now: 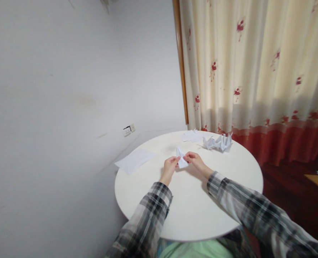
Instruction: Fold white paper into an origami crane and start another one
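Note:
Between my two hands is a small piece of folded white paper (182,163), pointed at its far end and held just above the round white table (191,200). My left hand (170,166) pinches its left edge, thumb on top. On the opposite edge, the fingers of my right hand (195,160) are closed on the paper as well. Parts of the fingers under the paper are hidden. Several folded paper cranes (218,143) stand in a cluster at the table's back right.
Flat white sheets (135,160) lie at the table's left edge, partly overhanging. More white paper (191,135) rests at the back. A wall with a socket (127,132) borders the left side; a flowered curtain (250,71) hangs behind the right.

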{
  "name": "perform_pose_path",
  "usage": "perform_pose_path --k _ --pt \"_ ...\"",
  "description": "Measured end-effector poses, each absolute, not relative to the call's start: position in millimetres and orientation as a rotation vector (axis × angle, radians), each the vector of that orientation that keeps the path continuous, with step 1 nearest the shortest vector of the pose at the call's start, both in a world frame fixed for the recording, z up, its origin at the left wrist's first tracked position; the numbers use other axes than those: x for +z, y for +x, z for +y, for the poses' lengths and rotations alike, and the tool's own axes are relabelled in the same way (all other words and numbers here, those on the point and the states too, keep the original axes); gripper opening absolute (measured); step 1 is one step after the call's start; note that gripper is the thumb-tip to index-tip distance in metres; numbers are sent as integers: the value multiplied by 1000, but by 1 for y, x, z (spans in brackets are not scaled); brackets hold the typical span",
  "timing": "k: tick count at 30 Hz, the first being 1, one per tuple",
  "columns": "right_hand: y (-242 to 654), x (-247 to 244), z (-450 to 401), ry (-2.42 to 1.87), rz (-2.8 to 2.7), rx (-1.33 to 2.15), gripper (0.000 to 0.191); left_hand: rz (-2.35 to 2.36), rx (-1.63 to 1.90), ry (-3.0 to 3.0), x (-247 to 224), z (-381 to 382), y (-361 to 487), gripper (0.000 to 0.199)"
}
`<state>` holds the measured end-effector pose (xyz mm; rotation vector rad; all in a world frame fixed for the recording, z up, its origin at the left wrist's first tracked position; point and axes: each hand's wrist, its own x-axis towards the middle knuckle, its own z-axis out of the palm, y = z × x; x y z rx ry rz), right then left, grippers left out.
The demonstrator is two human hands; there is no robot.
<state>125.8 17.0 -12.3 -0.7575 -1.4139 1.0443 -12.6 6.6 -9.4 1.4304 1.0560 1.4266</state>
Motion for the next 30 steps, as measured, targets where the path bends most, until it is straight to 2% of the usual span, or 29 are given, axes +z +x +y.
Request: perform_pose_path --k 6,8,14,30 --pt "133 -9 19 -765 -1364 897 17 969 1239 1413 -8 0 -9 44" --pt "133 -10 22 -778 -1361 858 18 1015 1200 1434 -7 -2 -9 41" --pt "127 -17 28 -780 -1369 939 24 1083 1430 1344 -2 -2 -10 29" --pt "129 -19 28 -802 -1382 842 15 888 1450 1340 -6 5 -8 33"
